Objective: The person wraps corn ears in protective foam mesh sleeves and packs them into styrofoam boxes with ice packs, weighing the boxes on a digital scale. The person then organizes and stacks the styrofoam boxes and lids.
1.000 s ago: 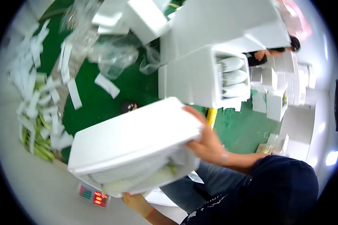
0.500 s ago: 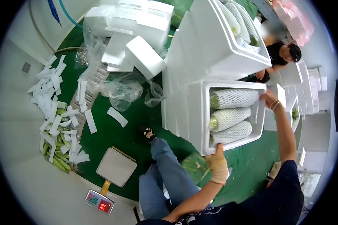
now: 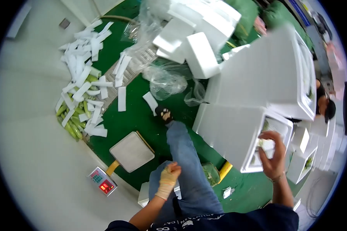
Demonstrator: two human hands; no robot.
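My left hand (image 3: 169, 180), in a pale yellowish glove, is over my lap with its fingers curled together; nothing shows in it. My bare right hand (image 3: 273, 154), with bands at the wrist, is in front of the opening of the lower white foam box (image 3: 235, 134), thumb and fingers spread apart in a curve. Pale and green contents show inside, partly covered by that hand. Above stands another white foam box (image 3: 266, 73), its opening seen edge-on. A weighing scale (image 3: 132, 152) with a lit red display (image 3: 106, 187) lies left of my legs.
On the left lie long green vegetables (image 3: 71, 129) under white foam strips (image 3: 79, 63). Foam blocks (image 3: 200, 56) and clear plastic bags (image 3: 165, 82) are at the back. Another person (image 3: 324, 104) is at the far right. A yellow cylinder (image 3: 225, 172) lies near my knee.
Both hands have left the rim of the lower box: the left has drawn back to my lap, the right is before the opening. The view has swung right, and the box opening faces away more.
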